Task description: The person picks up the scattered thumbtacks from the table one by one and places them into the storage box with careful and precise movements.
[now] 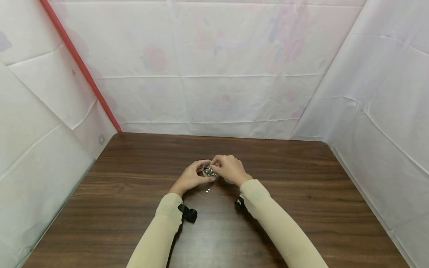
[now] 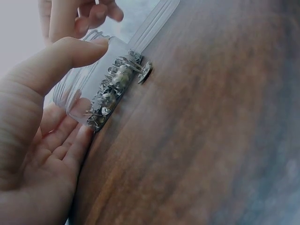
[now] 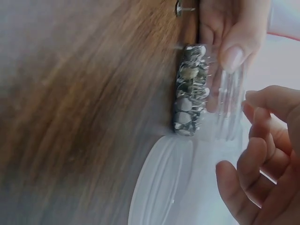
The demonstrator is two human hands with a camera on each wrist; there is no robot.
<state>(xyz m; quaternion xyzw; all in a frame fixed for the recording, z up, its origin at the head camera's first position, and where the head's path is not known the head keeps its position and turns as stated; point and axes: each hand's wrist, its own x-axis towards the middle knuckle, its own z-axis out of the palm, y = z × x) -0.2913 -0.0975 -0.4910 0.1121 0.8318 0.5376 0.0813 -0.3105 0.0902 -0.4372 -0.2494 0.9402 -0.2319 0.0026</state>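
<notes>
My left hand point(image 1: 191, 177) grips a small clear jar point(image 3: 230, 110), thumb on the near side and fingers around the far side. The jar stands upright on the table without its lid. Silvery thumbtacks point(image 2: 110, 93) lie in its lower part. My right hand point(image 1: 231, 169) is over the jar's mouth, thumb and forefinger close together at the rim, the other fingers loosely bent. Whether a tack is between those fingertips is hidden. A clear round lid point(image 3: 157, 185) lies beside the jar, under the right hand.
A few loose thumbtacks point(image 1: 207, 191) lie on the brown wooden table point(image 1: 285, 178) in front of the jar. White patterned cloth point(image 1: 214, 100) hangs at the back and both sides, with a red pole point(image 1: 83, 67) at the left. Each wrist carries a black camera point(image 1: 189, 214).
</notes>
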